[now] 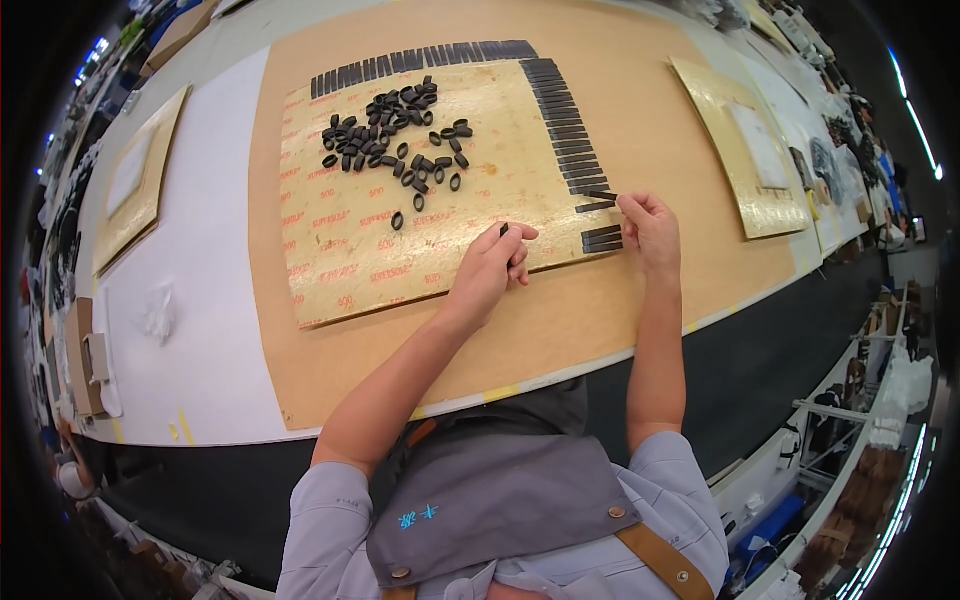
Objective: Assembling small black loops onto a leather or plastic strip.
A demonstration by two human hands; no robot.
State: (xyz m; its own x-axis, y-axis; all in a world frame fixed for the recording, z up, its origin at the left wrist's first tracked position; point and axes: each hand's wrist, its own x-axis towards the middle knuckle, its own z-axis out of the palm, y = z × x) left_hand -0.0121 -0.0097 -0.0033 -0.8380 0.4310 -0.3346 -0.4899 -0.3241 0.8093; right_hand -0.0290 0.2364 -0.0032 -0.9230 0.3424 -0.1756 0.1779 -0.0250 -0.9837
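My right hand (652, 230) is at the board's right edge, its thumb and forefinger pinched at the end of a slim black strip (598, 196), which slants across the row beneath it. My left hand (490, 265) is closed over the board's near right part, and a small black piece (504, 230) pokes out at its fingertips. Most of that piece is hidden. A row of black strips (565, 125) lies along the right edge, with a few strips (602, 240) set apart closest to me. Black oval loops (385, 135) lie scattered on the tan board (370, 270).
Another row of black strips (400, 62) runs along the board's far edge. Brown paper (640, 120) covers the table beneath. Tan boards with white sheets lie at the left (140, 180) and right (740, 150). A crumpled clear bag (158, 310) and cardboard (85, 355) are at the left.
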